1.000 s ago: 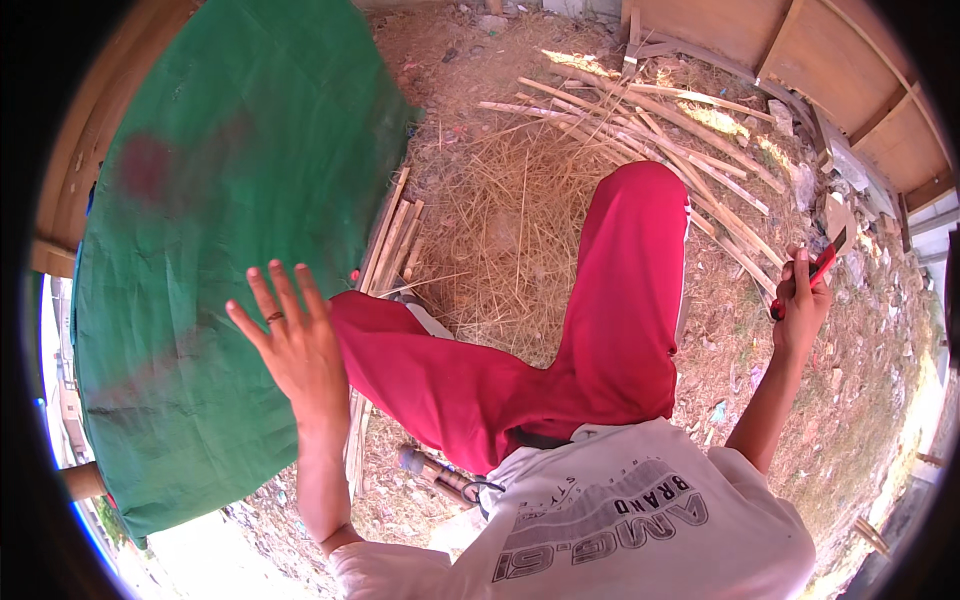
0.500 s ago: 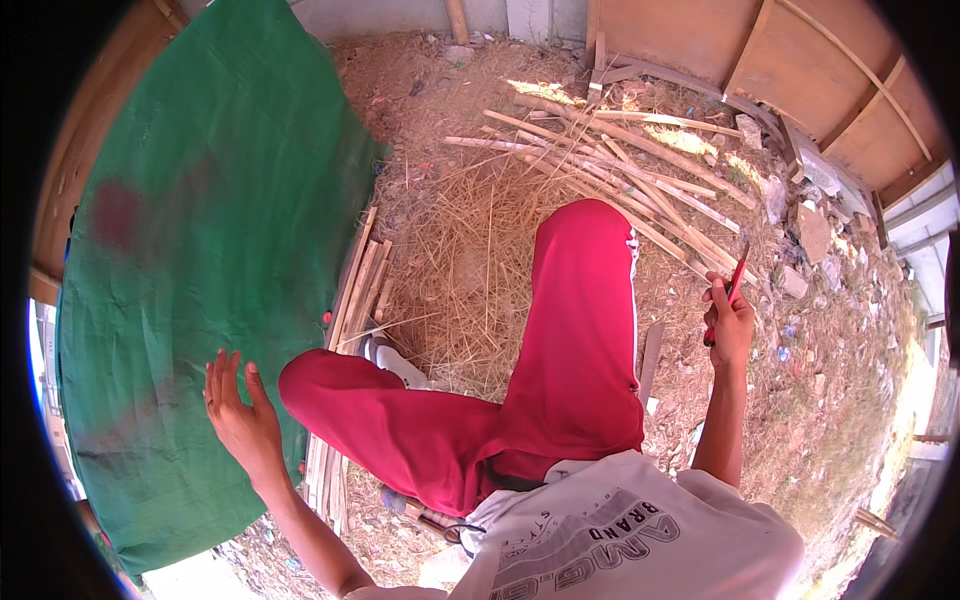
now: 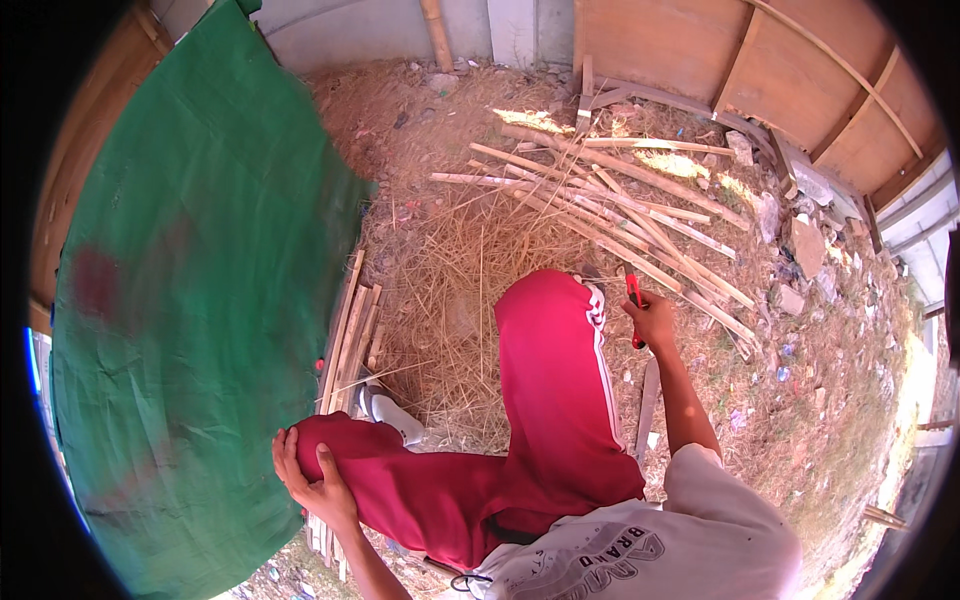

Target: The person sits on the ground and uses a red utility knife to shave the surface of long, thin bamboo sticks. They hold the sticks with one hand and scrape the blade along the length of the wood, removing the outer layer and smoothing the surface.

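Note:
My left hand (image 3: 320,488) rests open on my left knee, fingers lying over the red trousers (image 3: 390,490). In my right hand (image 3: 656,322) a red and black utility knife (image 3: 635,288) is gripped, its blade pointing away from me. The knife is held beside my raised right knee, above the ground. Beyond it lies a loose pile of split bamboo strips (image 3: 640,222), several crossing one another. Pale bamboo shavings (image 3: 465,285) cover the ground in front of me, and a light shoe (image 3: 392,415) shows at their near edge.
A large green sheet (image 3: 200,300) fills the left side. More bamboo strips (image 3: 350,335) lie along its edge. Stones and rubble (image 3: 808,245) are scattered at the right, near brown wooden panels (image 3: 665,50). A flat strip (image 3: 648,405) lies by my right leg.
My left hand has come down onto my left knee from the air beside it. My right hand, still holding the utility knife, has moved left, closer to my right knee.

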A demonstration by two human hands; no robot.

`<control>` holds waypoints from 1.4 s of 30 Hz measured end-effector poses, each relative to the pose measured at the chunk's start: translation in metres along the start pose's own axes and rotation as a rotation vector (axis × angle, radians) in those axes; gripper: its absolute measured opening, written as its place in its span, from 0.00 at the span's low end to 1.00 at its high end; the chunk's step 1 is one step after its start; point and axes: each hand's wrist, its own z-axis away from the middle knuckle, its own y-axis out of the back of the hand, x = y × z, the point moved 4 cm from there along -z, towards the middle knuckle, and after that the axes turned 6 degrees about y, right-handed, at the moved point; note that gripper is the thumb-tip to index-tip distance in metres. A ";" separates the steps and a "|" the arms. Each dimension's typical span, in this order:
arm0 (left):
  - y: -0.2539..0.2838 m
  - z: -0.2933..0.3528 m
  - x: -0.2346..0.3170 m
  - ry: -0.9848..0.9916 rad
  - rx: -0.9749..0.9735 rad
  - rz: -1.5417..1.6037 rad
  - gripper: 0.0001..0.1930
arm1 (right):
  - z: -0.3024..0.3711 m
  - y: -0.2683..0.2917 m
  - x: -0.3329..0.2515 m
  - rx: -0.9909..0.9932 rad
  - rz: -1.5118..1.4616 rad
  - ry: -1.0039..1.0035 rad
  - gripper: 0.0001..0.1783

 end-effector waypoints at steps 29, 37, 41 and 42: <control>-0.026 -0.018 0.017 -0.049 -0.079 -0.186 0.19 | -0.055 -0.139 0.059 -0.171 0.422 0.232 0.31; -0.034 -0.021 0.025 -0.069 -0.090 -0.169 0.19 | -0.060 -0.139 0.064 -0.146 0.398 0.240 0.30; -0.035 -0.021 0.026 -0.075 -0.082 -0.180 0.18 | -0.061 -0.138 0.063 -0.172 0.385 0.238 0.29; -0.036 -0.021 0.025 -0.077 -0.083 -0.183 0.18 | -0.062 -0.137 0.063 -0.184 0.374 0.226 0.29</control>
